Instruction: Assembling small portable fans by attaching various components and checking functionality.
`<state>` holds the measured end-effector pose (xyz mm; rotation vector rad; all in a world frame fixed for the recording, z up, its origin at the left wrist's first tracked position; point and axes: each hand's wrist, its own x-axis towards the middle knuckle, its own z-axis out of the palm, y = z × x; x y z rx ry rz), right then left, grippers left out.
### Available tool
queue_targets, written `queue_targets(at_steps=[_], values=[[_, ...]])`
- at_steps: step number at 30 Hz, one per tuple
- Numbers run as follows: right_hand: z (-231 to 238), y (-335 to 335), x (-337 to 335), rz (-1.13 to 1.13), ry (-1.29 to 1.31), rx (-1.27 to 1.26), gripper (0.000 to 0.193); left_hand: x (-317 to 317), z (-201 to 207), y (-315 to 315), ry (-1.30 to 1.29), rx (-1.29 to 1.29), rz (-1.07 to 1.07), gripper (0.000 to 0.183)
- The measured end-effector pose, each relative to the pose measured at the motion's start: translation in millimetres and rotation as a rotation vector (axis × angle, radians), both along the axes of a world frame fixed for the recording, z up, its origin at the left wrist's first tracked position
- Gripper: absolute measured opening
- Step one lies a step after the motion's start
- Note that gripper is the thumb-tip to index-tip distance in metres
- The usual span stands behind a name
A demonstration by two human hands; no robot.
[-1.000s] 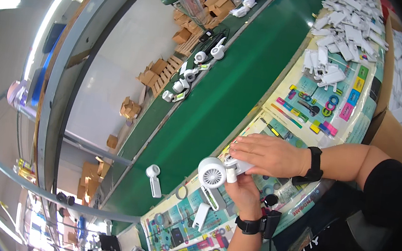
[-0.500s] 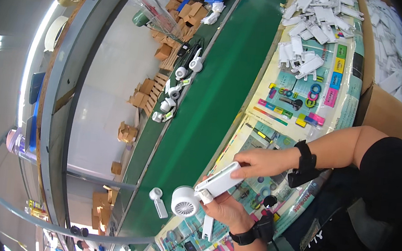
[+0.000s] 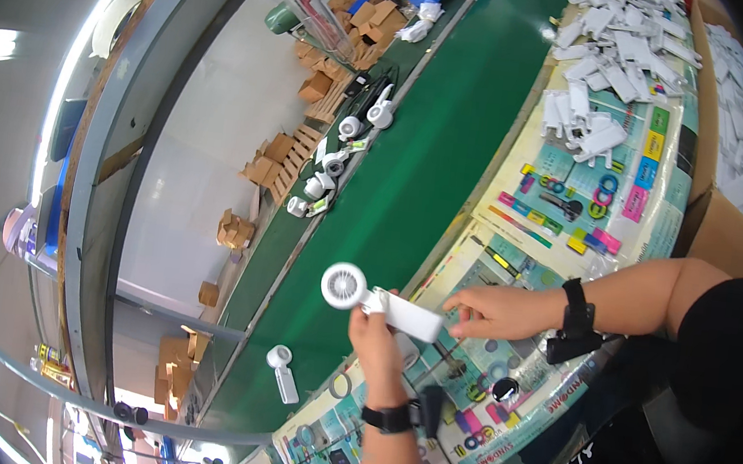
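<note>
A white handheld fan (image 3: 345,285) with a round grilled head is gripped at its neck by my left hand (image 3: 376,337), whose fingers wrap round it. Its flat white handle (image 3: 412,316) points right, above the bench edge. Just past the handle's end is my right hand (image 3: 503,312), fingers loosely bent and apart, nothing visible in them. Under the handle, partly hidden, is a rounded pale piece (image 3: 406,351). A second white fan (image 3: 284,374) lies on the green belt to the left.
The green conveyor belt (image 3: 410,209) runs beyond the bench. Several white fans (image 3: 333,165) rest along its far side. Loose white plastic parts (image 3: 621,50) are piled on the printed bench cover (image 3: 525,235), beside a cardboard box (image 3: 724,224) full of more. Cartons stand on a pallet (image 3: 297,165).
My right hand has let go of the fan's handle and drawn slightly right. My left hand has raised and turned the fan, so its head sits higher with the grille more fully visible.
</note>
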<state>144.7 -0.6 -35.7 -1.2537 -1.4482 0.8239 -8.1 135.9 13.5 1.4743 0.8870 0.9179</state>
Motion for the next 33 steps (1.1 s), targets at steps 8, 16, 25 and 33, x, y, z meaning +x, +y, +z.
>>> queue_targets(at_steps=[8, 16, 25, 33], values=[[8.5, -8.0, 1.7, 0.094, -0.365, 0.279, 0.027, -78.0, -40.1, 192.2, 0.99, 0.555, 0.233, 0.03], [7.3, -2.8, 2.4, 0.151, -0.36, 0.269, 0.022, -110.7, -79.2, 209.8, 0.991, 0.529, 0.332, 0.042], [15.1, -1.7, 5.7, 0.063, -0.458, 0.262, 0.019, -119.3, -4.0, 70.1, 0.778, 0.052, -0.087, 0.056], [13.1, -4.1, 6.9, 0.01, -0.421, 0.198, 0.025, -93.3, -18.6, -22.9, 1.273, 0.375, 0.068, 0.064]])
